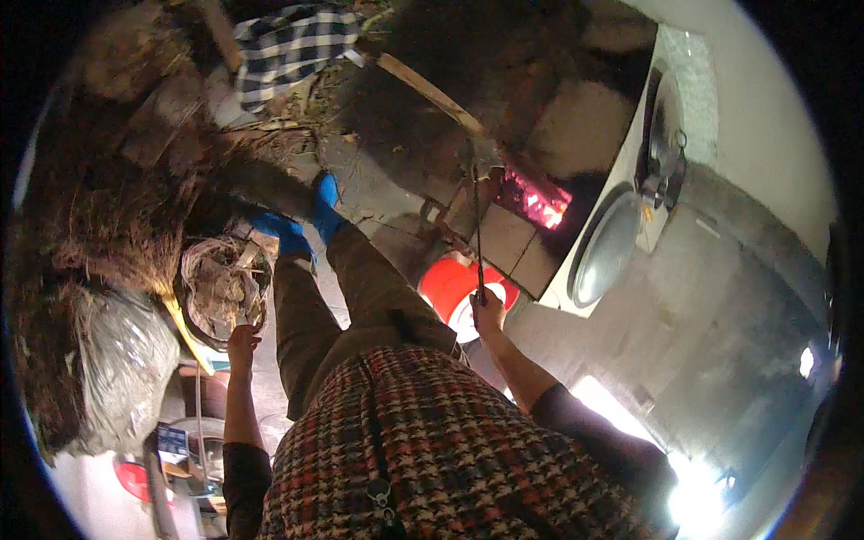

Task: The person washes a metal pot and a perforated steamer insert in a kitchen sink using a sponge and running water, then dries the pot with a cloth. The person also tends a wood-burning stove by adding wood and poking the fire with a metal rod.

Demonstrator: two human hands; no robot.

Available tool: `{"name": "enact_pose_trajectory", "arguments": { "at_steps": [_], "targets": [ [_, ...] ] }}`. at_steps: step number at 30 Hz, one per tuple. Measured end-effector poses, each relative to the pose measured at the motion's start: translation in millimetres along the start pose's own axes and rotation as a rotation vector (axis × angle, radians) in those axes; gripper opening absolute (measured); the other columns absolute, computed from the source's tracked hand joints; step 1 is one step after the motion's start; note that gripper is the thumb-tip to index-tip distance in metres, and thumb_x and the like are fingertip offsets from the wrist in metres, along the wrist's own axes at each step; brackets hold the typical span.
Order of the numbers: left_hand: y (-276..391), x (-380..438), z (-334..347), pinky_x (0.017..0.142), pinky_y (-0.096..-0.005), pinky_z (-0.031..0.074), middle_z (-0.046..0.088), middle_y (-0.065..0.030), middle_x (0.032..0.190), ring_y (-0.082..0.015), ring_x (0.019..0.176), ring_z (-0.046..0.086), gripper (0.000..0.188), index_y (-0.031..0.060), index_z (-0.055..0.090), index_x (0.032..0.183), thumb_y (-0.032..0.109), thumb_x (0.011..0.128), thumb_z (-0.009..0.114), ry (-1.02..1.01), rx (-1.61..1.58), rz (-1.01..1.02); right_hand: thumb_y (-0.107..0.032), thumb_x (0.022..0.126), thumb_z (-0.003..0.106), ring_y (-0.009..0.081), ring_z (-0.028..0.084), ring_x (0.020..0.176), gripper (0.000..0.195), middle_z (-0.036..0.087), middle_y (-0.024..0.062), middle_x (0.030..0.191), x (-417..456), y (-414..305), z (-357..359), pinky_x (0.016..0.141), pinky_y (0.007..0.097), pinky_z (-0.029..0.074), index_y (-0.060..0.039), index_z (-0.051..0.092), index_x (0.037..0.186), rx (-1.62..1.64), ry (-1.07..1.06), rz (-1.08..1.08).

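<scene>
My right hand point(489, 314) is closed on the end of a long thin dark metal rod point(476, 223), which reaches up the picture to the mouth of a brick stove. Glowing embers point(545, 208) lie in the opening, right of the rod. Behind my right hand stands a red bucket point(445, 287) with a bright inside. My left hand point(243, 341) is at the near rim of a woven basket point(262, 310) filled with dry leaves and twigs; its fingers are curled, and whether they grip the rim is not plain. A wooden stick point(432, 91) slants towards the stove.
Brushwood point(101, 189) is heaped at the left, with a clear plastic bag point(125, 364) and a yellow-handled broom point(179, 317) near the basket. A checked cloth point(290, 54) lies at the top. A round metal lid point(607, 246) rests on the stove's pale ledge.
</scene>
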State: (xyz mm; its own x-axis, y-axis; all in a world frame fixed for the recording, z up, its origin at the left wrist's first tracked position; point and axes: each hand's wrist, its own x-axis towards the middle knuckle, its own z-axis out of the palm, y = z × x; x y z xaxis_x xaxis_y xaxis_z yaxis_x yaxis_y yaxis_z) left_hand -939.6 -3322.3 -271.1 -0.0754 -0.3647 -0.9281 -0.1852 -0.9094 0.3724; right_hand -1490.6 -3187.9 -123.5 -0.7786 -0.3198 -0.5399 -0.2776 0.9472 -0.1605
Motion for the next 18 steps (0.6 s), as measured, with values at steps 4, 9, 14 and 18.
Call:
{"name": "enact_pose_trajectory", "arguments": {
  "at_steps": [4,9,14,18],
  "targets": [
    [38,16,13,0.065,-0.0248,0.045,0.065,-0.0018,0.090,-0.0119,0.073,0.063,0.016,0.0101,0.063,0.095,0.023,0.093,0.054,-0.041,0.087,0.005,-0.013,0.086,0.069,0.0081,0.056,0.055,0.024,0.065,0.0027,0.072,9,26,14,0.051,0.0242,0.044,-0.0049,0.068,0.109,-0.036,0.094,0.090],
    [35,58,-14,0.057,-0.0243,0.046,0.065,-0.0056,0.090,-0.0121,0.068,0.062,0.015,0.0048,0.060,0.098,0.018,0.094,0.054,-0.185,0.107,0.064,-0.010,0.089,0.065,0.0065,0.051,0.051,0.016,0.062,0.0023,0.066,47,56,48,0.046,0.0222,0.039,-0.0014,0.067,0.103,0.482,0.228,0.249],
    [62,76,-38,0.059,-0.0274,0.052,0.065,-0.0082,0.095,-0.0176,0.072,0.066,0.016,0.0032,0.059,0.101,0.006,0.086,0.056,-0.192,0.229,-0.022,-0.014,0.094,0.053,0.0101,0.038,0.035,0.018,0.050,-0.0001,0.052,103,24,63,0.032,0.0251,0.029,-0.0091,0.060,0.077,1.033,0.323,0.554],
    [33,87,-95,0.068,-0.0300,0.052,0.066,-0.0071,0.097,-0.0171,0.075,0.065,0.015,0.0032,0.061,0.099,0.014,0.089,0.057,-0.250,0.635,0.336,-0.016,0.091,0.056,0.0112,0.039,0.036,0.024,0.046,-0.0005,0.051,143,-37,62,0.033,0.0243,0.030,-0.0129,0.054,0.068,1.272,0.355,0.590]
  ]
}}
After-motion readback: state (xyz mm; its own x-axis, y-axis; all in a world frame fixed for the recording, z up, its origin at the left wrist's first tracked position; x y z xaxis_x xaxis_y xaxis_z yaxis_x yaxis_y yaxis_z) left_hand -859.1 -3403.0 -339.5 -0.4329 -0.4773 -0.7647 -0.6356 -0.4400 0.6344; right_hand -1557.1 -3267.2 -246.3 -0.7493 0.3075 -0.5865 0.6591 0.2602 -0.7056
